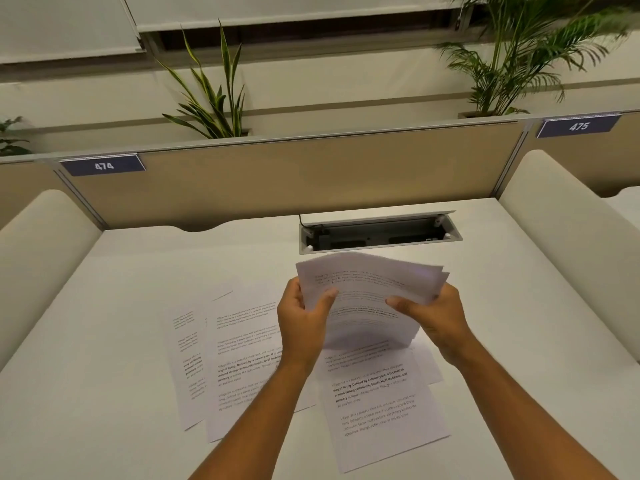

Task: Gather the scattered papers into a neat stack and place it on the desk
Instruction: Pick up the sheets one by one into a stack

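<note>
A loose bundle of printed papers [367,289] is held upright above the white desk [104,341], its sheets fanned and uneven at the top. My left hand [301,320] grips its left edge and my right hand [433,317] grips its right edge. Under my left forearm, two overlapping printed sheets [239,344] lie flat on the desk. Below the bundle lie more sheets, the nearest one [381,407] angled toward the front edge, with others partly hidden beneath it.
An open cable tray [377,233] is sunk into the desk just behind the bundle. A tan partition [277,178] closes the back, with padded white side dividers left [38,258] and right [568,237]. Potted plants [214,98] stand beyond the partition.
</note>
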Available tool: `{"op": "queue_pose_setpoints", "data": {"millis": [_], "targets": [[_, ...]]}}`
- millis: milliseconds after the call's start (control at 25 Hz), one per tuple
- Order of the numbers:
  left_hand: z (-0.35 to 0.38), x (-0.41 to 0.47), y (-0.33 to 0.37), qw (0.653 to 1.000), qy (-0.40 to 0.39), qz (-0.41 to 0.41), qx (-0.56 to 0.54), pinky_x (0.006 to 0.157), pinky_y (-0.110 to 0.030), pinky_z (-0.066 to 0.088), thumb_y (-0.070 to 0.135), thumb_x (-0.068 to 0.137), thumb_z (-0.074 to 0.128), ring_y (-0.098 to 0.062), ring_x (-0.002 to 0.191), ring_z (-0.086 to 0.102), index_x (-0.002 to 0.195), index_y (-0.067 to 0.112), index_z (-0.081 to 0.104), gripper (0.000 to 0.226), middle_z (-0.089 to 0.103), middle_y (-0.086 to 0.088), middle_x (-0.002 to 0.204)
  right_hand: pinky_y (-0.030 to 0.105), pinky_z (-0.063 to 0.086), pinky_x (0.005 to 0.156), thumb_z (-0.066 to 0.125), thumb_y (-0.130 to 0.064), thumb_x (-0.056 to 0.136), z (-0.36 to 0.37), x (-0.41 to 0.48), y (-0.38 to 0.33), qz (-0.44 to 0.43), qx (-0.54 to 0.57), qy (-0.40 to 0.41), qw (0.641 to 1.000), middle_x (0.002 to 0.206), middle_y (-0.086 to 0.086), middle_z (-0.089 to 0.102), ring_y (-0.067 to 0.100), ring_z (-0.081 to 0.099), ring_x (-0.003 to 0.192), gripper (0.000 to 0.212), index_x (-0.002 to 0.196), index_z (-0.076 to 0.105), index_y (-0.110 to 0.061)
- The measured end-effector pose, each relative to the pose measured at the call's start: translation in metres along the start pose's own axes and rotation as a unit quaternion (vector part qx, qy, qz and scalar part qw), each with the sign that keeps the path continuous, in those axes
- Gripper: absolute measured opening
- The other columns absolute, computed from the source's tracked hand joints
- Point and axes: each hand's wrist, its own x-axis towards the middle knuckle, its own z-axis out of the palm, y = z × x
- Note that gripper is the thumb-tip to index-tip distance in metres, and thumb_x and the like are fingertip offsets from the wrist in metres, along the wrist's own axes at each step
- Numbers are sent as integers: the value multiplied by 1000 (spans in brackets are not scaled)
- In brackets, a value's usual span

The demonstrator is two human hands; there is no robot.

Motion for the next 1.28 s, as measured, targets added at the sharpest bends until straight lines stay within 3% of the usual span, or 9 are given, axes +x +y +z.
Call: {"op": "queue_pose_setpoints", "data": {"millis": [120,280,400,640,800,880,1000,1120,1280], "targets": [[1,-14,-16,999,13,-44,-4,65,-11,60,33,99,74,-17,100,75,114,47,64,23,75,19,107,29,65,70,94,-40,65,6,-4,8,23,-3,11,1000,104,-15,78,9,74,99,52,111,73,-53],[8,-16,-8,999,-4,-35,-2,67,-19,64,46,101,64,-15,99,76,110,57,62,14,74,25,103,26,64,63,91,-43,67,8,0,-1,29,-25,26,999,99,-19,78,9,76,94,42,100,73,-62],[9,-14,-4,1000,-7,-6,-6,68,-19,64,47,99,64,-5,106,73,110,61,60,18,74,25,107,25,65,64,91,-51,63,0,3,-2,8,-15,46,999,103,-17,78,9,76,94,47,106,72,-58],[7,-39,-37,997,-54,-48,-5,77,-20,64,27,108,57,-7,111,71,117,50,61,26,74,24,110,25,64,71,94,-34,70,-3,-14,35,76,-62,-26,995,107,-15,80,13,76,98,45,109,75,-46],[-4,-22,-35,999,-1,-42,9,70,-19,63,27,109,56,-5,94,75,109,41,64,16,76,21,100,26,63,72,90,-43,75,-8,-4,44,99,-151,-9,984,113,-12,77,14,73,99,51,120,68,-46],[-28,-3,-35,998,51,-48,4,66,-14,61,24,109,59,2,88,75,108,38,65,16,77,25,97,39,61,85,88,-48,76,-12,-2,55,145,-286,6,947,130,1,69,23,69,108,73,139,58,-26],[-80,20,-42,991,118,-62,30,68,-18,64,21,106,63,-1,86,75,110,34,69,15,77,21,95,49,51,103,80,-65,76,-8,-13,73,222,-476,13,851,150,14,50,35,53,133,99,150,44,-12],[-130,31,-60,981,156,-100,50,89,-38,63,18,104,66,-8,95,72,123,21,72,21,76,9,107,50,47,103,72,-81,68,6,-26,89,261,-554,6,791,152,16,39,38,43,136,117,152,33,-9],[-175,18,-81,973,155,-164,54,83,-39,63,19,104,66,-19,101,74,127,23,71,23,76,7,112,48,49,96,75,-84,59,20,-31,101,266,-607,17,749,138,13,48,33,50,127,123,146,36,-8]]}}
